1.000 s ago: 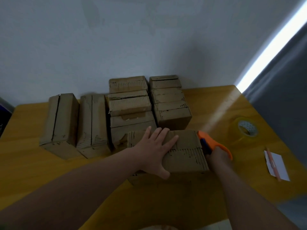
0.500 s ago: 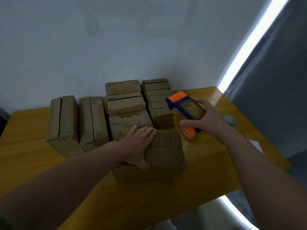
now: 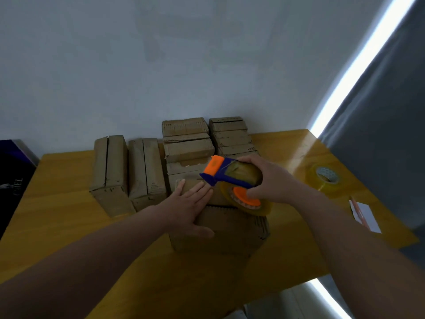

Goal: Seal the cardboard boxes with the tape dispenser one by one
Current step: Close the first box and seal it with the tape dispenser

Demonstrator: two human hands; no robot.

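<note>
Head view: at frame centre the left hand (image 3: 186, 208) lies flat on the near cardboard box (image 3: 230, 229), fingers (image 3: 197, 188) straight, pinning its flaps down on the tabletop (image 3: 69, 215). The right hand (image 3: 271, 180) is clenched round the tape dispenser (image 3: 230, 178), just above the box top. Best to start the tape past one end of the seam, press firmly, and pull straight along it.

The near box (image 3: 230, 226) sits before stacked boxes (image 3: 186, 148); spare tape roll (image 3: 326, 180) lies right.
</note>
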